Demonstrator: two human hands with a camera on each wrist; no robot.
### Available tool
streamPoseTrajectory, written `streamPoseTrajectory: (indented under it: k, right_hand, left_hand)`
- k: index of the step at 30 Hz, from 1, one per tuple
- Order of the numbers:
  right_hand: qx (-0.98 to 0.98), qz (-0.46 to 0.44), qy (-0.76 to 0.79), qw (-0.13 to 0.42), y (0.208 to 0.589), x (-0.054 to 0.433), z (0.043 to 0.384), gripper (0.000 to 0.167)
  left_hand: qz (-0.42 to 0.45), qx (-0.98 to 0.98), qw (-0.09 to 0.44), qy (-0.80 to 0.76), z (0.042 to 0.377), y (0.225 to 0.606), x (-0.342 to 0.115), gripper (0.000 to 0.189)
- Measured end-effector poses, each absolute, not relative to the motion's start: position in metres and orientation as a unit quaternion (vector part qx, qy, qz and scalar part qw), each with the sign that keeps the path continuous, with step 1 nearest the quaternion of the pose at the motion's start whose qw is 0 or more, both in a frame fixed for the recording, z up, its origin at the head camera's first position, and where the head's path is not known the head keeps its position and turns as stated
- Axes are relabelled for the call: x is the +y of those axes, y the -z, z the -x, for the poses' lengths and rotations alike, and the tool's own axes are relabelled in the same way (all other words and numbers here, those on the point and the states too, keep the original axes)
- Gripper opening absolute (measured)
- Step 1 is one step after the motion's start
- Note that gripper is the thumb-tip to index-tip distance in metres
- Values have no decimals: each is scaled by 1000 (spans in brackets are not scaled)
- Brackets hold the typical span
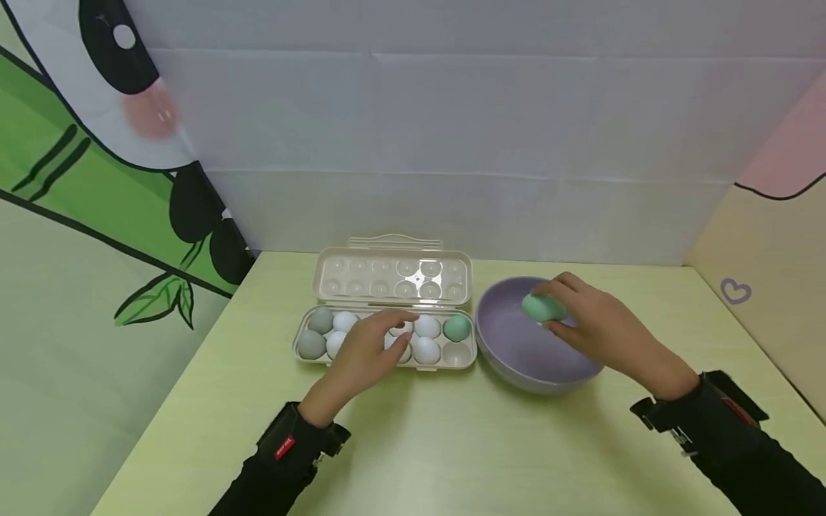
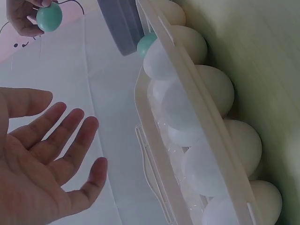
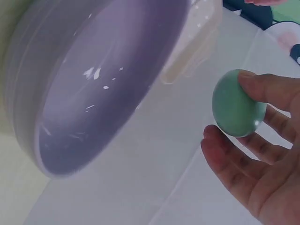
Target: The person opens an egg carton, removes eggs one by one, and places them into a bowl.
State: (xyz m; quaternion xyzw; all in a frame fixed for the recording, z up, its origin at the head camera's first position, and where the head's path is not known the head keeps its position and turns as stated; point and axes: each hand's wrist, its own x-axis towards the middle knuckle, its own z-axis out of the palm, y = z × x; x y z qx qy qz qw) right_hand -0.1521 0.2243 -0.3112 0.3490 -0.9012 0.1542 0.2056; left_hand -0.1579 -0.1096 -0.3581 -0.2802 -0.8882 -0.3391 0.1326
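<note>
My right hand pinches a green egg between thumb and fingertips, raised over the purple bowl. In the right wrist view this egg is gripped at its side, outside the bowl's rim in that view. My left hand hovers above the egg carton, fingers loosely spread and holding nothing; the left wrist view shows its open palm. Grey eggs fill the carton's left end, white eggs the middle. Another green egg sits at the back right, behind a bare front cup.
The carton's clear lid is folded back towards the wall sheet. The bowl stands right beside the carton's right end. Pale yellow-green tabletop extends in front. A printed sheet borders the right side.
</note>
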Motion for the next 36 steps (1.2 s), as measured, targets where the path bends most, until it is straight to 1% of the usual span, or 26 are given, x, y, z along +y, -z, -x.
streamPoseTrajectory:
  k: [6,10,12,18,22,27,29,33,36]
  right_hand:
    - [-931,-321,-147,92,316,228,174,39]
    - [-938,-315,-138,46,329,221,175,36]
    - [-938,-316,-136,33,338,219,175,36]
    - [-941,-310,-135,16,361,211,174,35]
    - [-949,-289,-127,1,368,206,169,35]
    - [-954,-270,-126,-22,370,204,173,34]
    - [-955,-267,-129,-23,371,203,174,34]
    - [-955,-266,-129,-24,375,202,175,35]
    - [-956,-260,-130,-30,378,202,176,35]
  left_hand:
    - [245,-924,96,277,175,346,-100,29]
    - [247,-928,79,267,179,344,-102,29]
    - [249,-928,69,268,177,347,-103,29]
    - [272,-926,49,256,169,363,-108,28]
    - [305,-923,49,231,169,373,-102,29]
    - [345,-917,74,186,176,379,-82,30]
    - [355,-916,85,166,180,382,-74,29]
    - [352,-921,102,131,187,391,-60,25]
    - [332,-931,99,110,192,397,-52,20]
